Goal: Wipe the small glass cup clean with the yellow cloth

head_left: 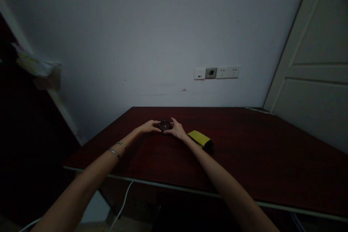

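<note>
A small round glass ashtray point(165, 126), dark and see-through, sits on the dark red table between my hands. My left hand point(150, 126) grips its left side, thumb in front and fingers behind. From the right, my right hand point(176, 129) curves round the opposite side in the same way. Just right of my right wrist lies a folded yellow cloth point(200, 138) with a black side, partly hidden by my forearm. Two silver bracelets point(114, 152) circle my left wrist.
The dark red table point(258, 159) meets a pale wall with a row of sockets point(227, 72). A panelled white door point(318, 61) stands at right. Below the table's front edge hangs a white cable point(124, 199). Plastic bags point(38, 67) hang at left.
</note>
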Available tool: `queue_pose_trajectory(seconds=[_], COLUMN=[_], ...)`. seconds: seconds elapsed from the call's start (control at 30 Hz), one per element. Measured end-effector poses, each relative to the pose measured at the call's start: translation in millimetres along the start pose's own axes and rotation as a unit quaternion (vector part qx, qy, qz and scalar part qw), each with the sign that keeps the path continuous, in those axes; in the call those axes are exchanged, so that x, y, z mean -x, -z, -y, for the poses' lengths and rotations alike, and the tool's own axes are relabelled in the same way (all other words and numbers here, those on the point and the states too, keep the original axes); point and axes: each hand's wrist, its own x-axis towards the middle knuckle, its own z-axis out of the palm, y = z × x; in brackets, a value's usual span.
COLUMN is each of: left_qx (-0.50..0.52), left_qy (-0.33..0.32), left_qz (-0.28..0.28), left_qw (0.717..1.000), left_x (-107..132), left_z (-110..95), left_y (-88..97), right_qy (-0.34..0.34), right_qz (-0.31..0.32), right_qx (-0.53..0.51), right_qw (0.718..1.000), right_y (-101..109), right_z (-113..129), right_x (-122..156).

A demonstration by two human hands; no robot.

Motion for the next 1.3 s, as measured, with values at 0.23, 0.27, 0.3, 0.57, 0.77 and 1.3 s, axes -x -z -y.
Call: queue_pose_trajectory(seconds=[0.23,0.27,0.3,0.57,0.77,1.3], left_qx=[0.027,0.029,0.029,0.029,0.025,-0.032], left_qy=[0.021,0.016,0.009,0.011,0.005,0.049], left_qz=[-0.003,-0.001,0.003,0.016,0.009,0.03], left_qw=[0.999,0.999,1.0,0.999,1.0,0.998], left_x=[12.6,14.3,15.8,21.5,23.4,24.7], left_z=[13.1,15.2,17.2,27.5,32.0,20.9], left_y=[2.4,2.9,3.3,5.4,4.1,7.7], right_qy=[-0.01,-0.009,-0.008,-0.001,-0.012,-0.028], right_qz=[0.003,0.004,0.005,0.007,0.009,0.034], right_qx=[-0.005,-0.007,-0.007,-0.015,-0.014,0.008], right_qw=[1.0,1.0,1.0,1.0,1.0,0.999], right_y=[-19.7,-22.2,-24.7,-37.2,-39.8,-36.0], right_z=[1.3,1.7,1.9,1.9,3.8,12.1], right_x=[-1.2,-1.7,-2.1,-4.4,-2.6,4.2])
